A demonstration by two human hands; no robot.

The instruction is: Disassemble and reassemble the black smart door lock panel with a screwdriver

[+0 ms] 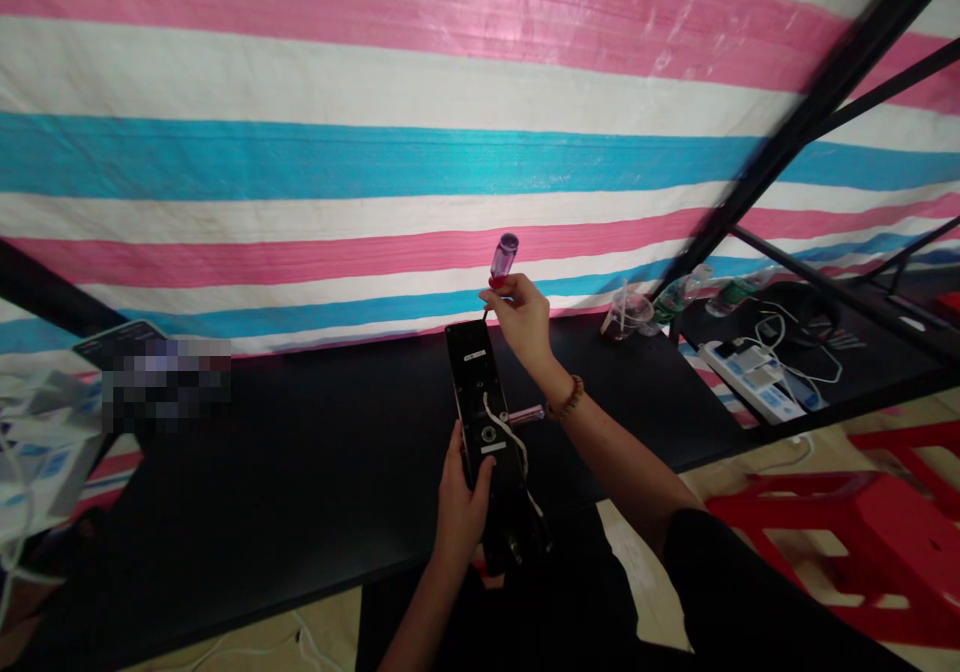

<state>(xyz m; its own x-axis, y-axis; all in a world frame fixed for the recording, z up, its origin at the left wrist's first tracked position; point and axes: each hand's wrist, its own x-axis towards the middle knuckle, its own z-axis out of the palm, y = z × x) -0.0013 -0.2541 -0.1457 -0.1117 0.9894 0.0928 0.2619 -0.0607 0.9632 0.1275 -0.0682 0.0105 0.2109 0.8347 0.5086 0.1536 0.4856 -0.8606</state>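
One black lock panel in left-hand fingers, one pink-handled screwdriver (upright) pinched by right-hand fingers.

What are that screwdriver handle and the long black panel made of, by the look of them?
The screwdriver handle looks like clear plastic, pink and purple, glossy, with light passing through it. The long black panel seems to be matte black plastic or coated metal; its flat, dull surface leaves that open.
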